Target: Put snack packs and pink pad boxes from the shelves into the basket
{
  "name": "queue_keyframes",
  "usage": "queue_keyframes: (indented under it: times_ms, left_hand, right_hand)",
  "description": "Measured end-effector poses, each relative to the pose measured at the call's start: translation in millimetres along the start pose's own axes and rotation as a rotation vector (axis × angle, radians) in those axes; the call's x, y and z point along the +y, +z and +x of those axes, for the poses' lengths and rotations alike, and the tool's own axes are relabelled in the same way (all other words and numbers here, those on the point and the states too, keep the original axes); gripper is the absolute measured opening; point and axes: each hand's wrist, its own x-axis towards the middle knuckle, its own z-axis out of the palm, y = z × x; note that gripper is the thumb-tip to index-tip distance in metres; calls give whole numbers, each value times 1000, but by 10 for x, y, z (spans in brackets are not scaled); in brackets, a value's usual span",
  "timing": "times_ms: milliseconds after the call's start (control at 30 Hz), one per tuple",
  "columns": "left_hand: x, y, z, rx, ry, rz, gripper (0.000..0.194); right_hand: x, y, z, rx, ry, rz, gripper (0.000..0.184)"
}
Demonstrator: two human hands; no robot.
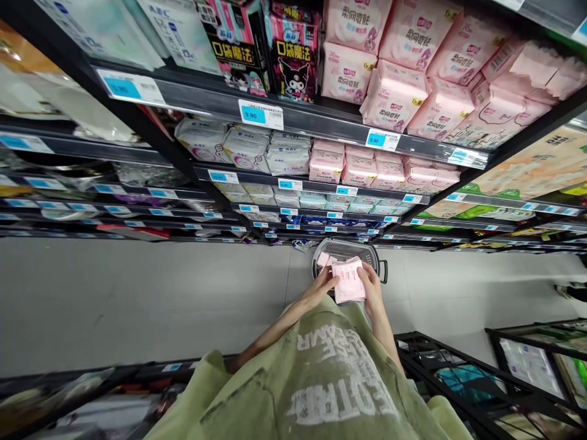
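Between my two hands is a pink pack of sanitary pads, held over the near side of a grey basket. My left hand grips its left edge, and my right hand has the right edge, thumb on the front. The grey shopping basket stands on the floor with its black handle out to the right. Inside it, partly hidden behind the held pack, lies another pink pack.
Ahead rises a shelf with pink pad packs, black-and-pink boxes and a price tag on its edge. Grey tiled floor runs along the aisle. Black wire racks stand behind on the right. A person's foot shows far right.
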Motion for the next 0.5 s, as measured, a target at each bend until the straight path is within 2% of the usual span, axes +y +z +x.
queue_keyframes:
  times_ms: [100, 267, 367, 500]
  left_hand:
    - [-29, -7, 65, 58, -42, -112, 64]
    - [-54, -40, 73, 198, -140, -304, 61]
    - [-45, -54, 52, 194, -146, -378, 62]
    - [-49, -44, 53, 161, -132, -361, 64]
  right_hand:
    - [6, 3, 15, -28, -3, -24, 56]
    - [50, 17, 8, 18, -11, 27, 56]
    - [56, -8, 16, 7, -21, 8, 60]
    - [68, -34, 57, 38, -23, 5, 59]
